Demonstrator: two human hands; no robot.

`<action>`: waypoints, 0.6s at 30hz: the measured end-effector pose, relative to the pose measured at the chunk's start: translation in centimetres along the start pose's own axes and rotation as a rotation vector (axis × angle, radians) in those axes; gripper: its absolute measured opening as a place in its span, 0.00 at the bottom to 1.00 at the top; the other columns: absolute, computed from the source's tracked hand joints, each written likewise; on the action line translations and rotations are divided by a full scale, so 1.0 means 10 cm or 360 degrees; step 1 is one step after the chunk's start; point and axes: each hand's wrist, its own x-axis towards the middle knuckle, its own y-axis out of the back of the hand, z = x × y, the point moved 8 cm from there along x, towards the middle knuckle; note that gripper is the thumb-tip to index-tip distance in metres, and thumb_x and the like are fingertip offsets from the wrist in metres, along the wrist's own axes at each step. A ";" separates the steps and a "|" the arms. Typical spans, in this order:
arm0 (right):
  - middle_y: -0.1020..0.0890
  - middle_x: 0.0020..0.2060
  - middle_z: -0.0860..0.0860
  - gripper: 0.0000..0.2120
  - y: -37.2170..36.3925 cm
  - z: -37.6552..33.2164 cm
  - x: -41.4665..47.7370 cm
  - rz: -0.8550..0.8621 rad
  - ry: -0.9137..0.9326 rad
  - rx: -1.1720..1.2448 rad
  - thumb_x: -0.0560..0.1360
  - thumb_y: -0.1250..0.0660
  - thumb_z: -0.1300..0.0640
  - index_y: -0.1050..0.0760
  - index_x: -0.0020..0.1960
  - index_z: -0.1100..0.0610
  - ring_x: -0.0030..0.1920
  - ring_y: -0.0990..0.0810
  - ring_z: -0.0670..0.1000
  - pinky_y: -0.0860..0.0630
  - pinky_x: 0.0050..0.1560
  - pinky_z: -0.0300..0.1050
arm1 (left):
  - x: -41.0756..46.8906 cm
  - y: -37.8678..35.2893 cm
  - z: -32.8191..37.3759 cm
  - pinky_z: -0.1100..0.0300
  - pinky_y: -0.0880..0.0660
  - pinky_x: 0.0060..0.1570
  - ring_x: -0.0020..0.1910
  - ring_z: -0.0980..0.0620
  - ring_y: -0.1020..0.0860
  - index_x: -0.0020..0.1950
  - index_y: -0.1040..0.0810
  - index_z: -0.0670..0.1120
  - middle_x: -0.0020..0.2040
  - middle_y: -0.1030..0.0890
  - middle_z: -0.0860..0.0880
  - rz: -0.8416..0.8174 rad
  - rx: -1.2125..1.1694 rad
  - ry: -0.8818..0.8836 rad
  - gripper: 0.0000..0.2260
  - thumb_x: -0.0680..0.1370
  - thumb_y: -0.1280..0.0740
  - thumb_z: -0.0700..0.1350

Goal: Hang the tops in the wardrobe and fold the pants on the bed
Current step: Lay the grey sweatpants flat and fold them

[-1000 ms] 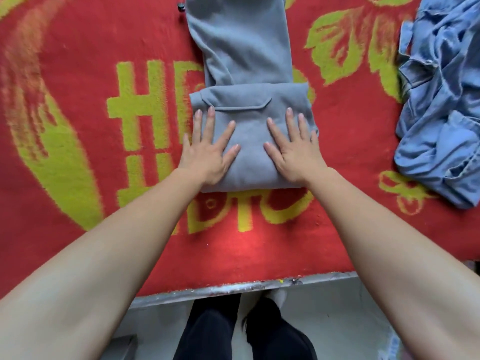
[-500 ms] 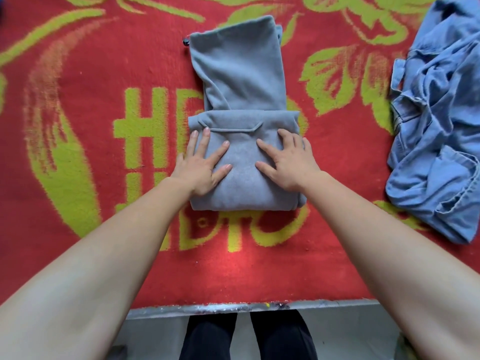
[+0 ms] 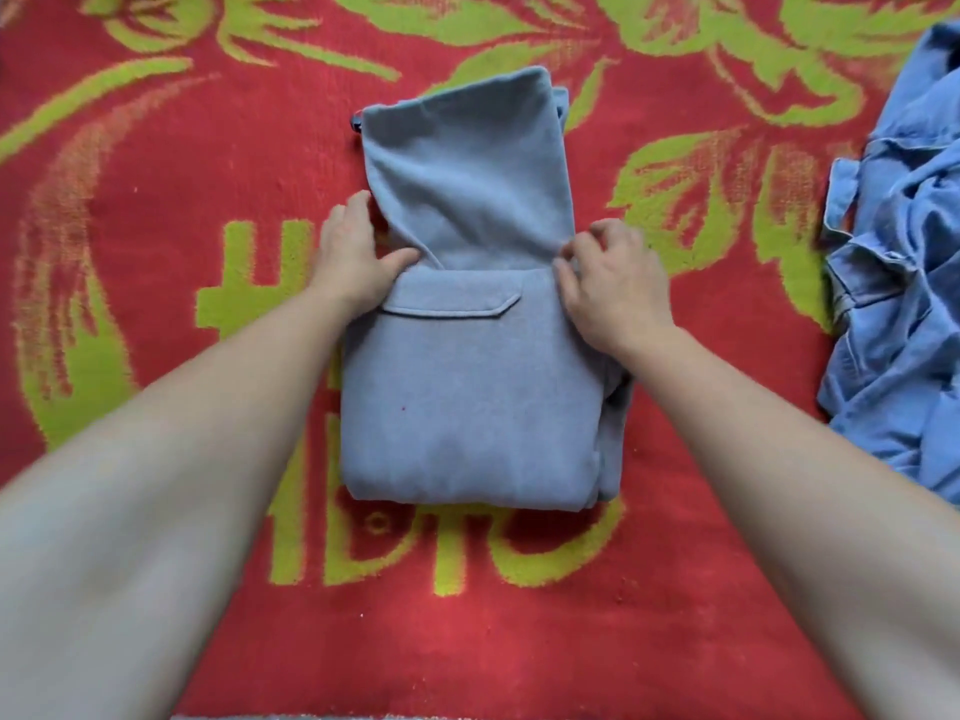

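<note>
The bed is spread with a red blanket (image 3: 130,314) patterned in green, and everything lies on it.

The left hand (image 3: 353,262) sits at the left edge of the grey pants (image 3: 467,407), just where the folded block meets the part not yet folded. Its thumb lies across the crease and its fingers run up along the cloth's edge, so it seems to grip that edge. How far the fingers reach underneath cannot be told.

The pants lie in the middle of the bed. The near half is already a neat rectangle with the pocket flap (image 3: 452,309) on top. The far half stretches away flat, a little skewed. The grasp at the crease line probably serves to lift this loose flap and bring it back over the block, or to square it first.

The right hand (image 3: 613,283) mirrors the left on the opposite edge, fingers curled and pinching the cloth at the same height. The two hands are well apart, one on each side, which would keep the fold even across the width.

Further right, near the bed's edge of view and apart from the pants, lies a crumpled blue denim garment (image 3: 904,304), apparently waiting its turn.
</note>
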 end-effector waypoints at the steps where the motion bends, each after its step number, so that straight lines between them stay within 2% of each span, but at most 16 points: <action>1: 0.26 0.62 0.59 0.14 0.00 0.15 0.11 -0.0016 -0.0184 0.0023 0.78 0.40 0.54 0.24 0.60 0.57 0.62 0.29 0.62 0.29 0.58 0.56 | 0.13 0.04 -0.13 0.47 0.31 0.61 0.62 0.38 0.28 0.69 0.33 0.43 0.60 0.25 0.39 -0.0028 0.0093 0.0000 0.28 0.73 0.27 0.51; 3: 0.25 0.62 0.59 0.16 0.03 0.39 0.35 -0.0015 -0.0548 0.0261 0.77 0.41 0.55 0.25 0.62 0.56 0.63 0.29 0.62 0.30 0.60 0.54 | 0.34 0.22 -0.41 0.49 0.30 0.60 0.60 0.38 0.26 0.68 0.29 0.42 0.58 0.22 0.39 0.0103 0.0103 0.0153 0.20 0.76 0.32 0.43; 4: 0.23 0.61 0.58 0.16 0.05 0.43 0.46 -0.0011 -0.0710 0.0540 0.76 0.42 0.53 0.24 0.60 0.55 0.61 0.26 0.60 0.30 0.58 0.50 | 0.41 0.27 -0.51 0.51 0.27 0.57 0.58 0.40 0.23 0.63 0.24 0.43 0.56 0.20 0.41 0.0141 -0.0104 0.0309 0.15 0.76 0.35 0.40; 5: 0.19 0.57 0.57 0.15 0.06 0.40 0.58 -0.0025 -0.0831 0.0937 0.74 0.42 0.50 0.23 0.56 0.53 0.54 0.22 0.56 0.28 0.52 0.45 | 0.44 0.26 -0.54 0.54 0.25 0.49 0.53 0.44 0.21 0.54 0.20 0.45 0.51 0.18 0.44 0.0101 -0.0458 0.0489 0.10 0.75 0.36 0.40; 6: 0.17 0.49 0.54 0.13 0.04 0.31 0.71 -0.0063 -0.0901 0.1387 0.71 0.40 0.47 0.23 0.49 0.52 0.44 0.21 0.50 0.28 0.42 0.40 | 0.47 0.21 -0.48 0.58 0.27 0.42 0.46 0.49 0.21 0.45 0.19 0.48 0.45 0.18 0.48 0.0023 -0.0851 0.0623 0.05 0.74 0.35 0.42; 7: 0.17 0.41 0.50 0.11 0.02 0.19 0.83 -0.0115 -0.0916 0.1729 0.69 0.38 0.46 0.23 0.43 0.52 0.34 0.23 0.46 0.30 0.34 0.35 | 0.51 0.16 -0.38 0.59 0.31 0.40 0.42 0.53 0.22 0.41 0.20 0.49 0.43 0.18 0.51 -0.0053 -0.1150 0.0694 0.03 0.73 0.33 0.45; 8: 0.17 0.37 0.47 0.10 -0.02 0.09 0.95 -0.0176 -0.0869 0.1959 0.69 0.34 0.46 0.22 0.42 0.53 0.31 0.23 0.43 0.29 0.31 0.33 | 0.59 0.11 -0.28 0.59 0.31 0.42 0.42 0.55 0.23 0.41 0.20 0.50 0.44 0.17 0.53 -0.0115 -0.1332 0.0692 0.04 0.72 0.31 0.49; 9: 0.16 0.40 0.47 0.12 -0.09 0.00 1.05 -0.0256 -0.0811 0.2080 0.69 0.30 0.45 0.20 0.45 0.54 0.35 0.20 0.43 0.24 0.36 0.34 | 0.64 0.06 -0.20 0.58 0.29 0.46 0.47 0.54 0.23 0.45 0.18 0.50 0.49 0.16 0.52 -0.0171 -0.1443 0.0665 0.07 0.70 0.28 0.52; 10: 0.15 0.47 0.49 0.18 -0.16 -0.05 1.11 -0.0319 -0.0780 0.2090 0.69 0.27 0.44 0.19 0.52 0.55 0.45 0.16 0.46 0.20 0.49 0.41 | 0.70 0.02 -0.15 0.59 0.27 0.51 0.52 0.52 0.23 0.50 0.18 0.50 0.53 0.16 0.50 -0.0203 -0.1512 0.0640 0.12 0.69 0.27 0.53; 11: 0.16 0.54 0.51 0.24 -0.23 -0.07 1.15 -0.0330 -0.0782 0.2062 0.68 0.25 0.43 0.21 0.59 0.55 0.54 0.17 0.50 0.21 0.59 0.49 | 0.74 0.00 -0.15 0.58 0.26 0.54 0.54 0.51 0.23 0.53 0.18 0.50 0.55 0.17 0.50 -0.0210 -0.1562 0.0639 0.16 0.68 0.26 0.54; 12: 0.17 0.57 0.52 0.27 -0.29 -0.07 1.18 -0.0292 -0.0789 0.2052 0.68 0.24 0.43 0.23 0.62 0.55 0.56 0.17 0.52 0.22 0.62 0.53 | 0.76 -0.03 -0.15 0.59 0.26 0.54 0.54 0.51 0.23 0.54 0.19 0.50 0.54 0.16 0.50 -0.0213 -0.1591 0.0650 0.17 0.68 0.26 0.54; 13: 0.16 0.55 0.52 0.26 -0.33 -0.06 1.21 -0.0231 -0.0781 0.2060 0.68 0.23 0.46 0.23 0.62 0.54 0.55 0.16 0.52 0.21 0.60 0.54 | 0.79 -0.06 -0.16 0.61 0.25 0.51 0.49 0.53 0.22 0.52 0.19 0.50 0.49 0.15 0.52 -0.0219 -0.1612 0.0652 0.15 0.69 0.26 0.54; 15: 0.15 0.51 0.52 0.20 -0.34 -0.07 1.25 -0.0113 -0.0750 0.2066 0.71 0.24 0.53 0.23 0.61 0.56 0.50 0.15 0.52 0.18 0.54 0.52 | 0.80 -0.09 -0.14 0.66 0.25 0.36 0.37 0.56 0.20 0.47 0.19 0.48 0.37 0.16 0.54 -0.0178 -0.1647 0.0638 0.09 0.70 0.25 0.49; 16: 0.15 0.50 0.53 0.17 -0.32 -0.06 1.23 -0.0058 -0.0743 0.2041 0.72 0.26 0.57 0.22 0.60 0.56 0.50 0.15 0.52 0.18 0.53 0.52 | 0.78 -0.07 -0.10 0.66 0.25 0.32 0.33 0.56 0.20 0.46 0.19 0.47 0.35 0.17 0.53 -0.0126 -0.1664 0.0617 0.07 0.70 0.25 0.46; 18: 0.14 0.48 0.55 0.12 -0.24 -0.03 1.19 -0.0002 -0.0760 0.2035 0.73 0.28 0.62 0.20 0.56 0.58 0.49 0.14 0.54 0.17 0.51 0.54 | 0.72 0.02 0.04 0.60 0.22 0.34 0.36 0.52 0.17 0.46 0.20 0.45 0.40 0.16 0.47 -0.0072 -0.1745 0.0550 0.07 0.70 0.26 0.38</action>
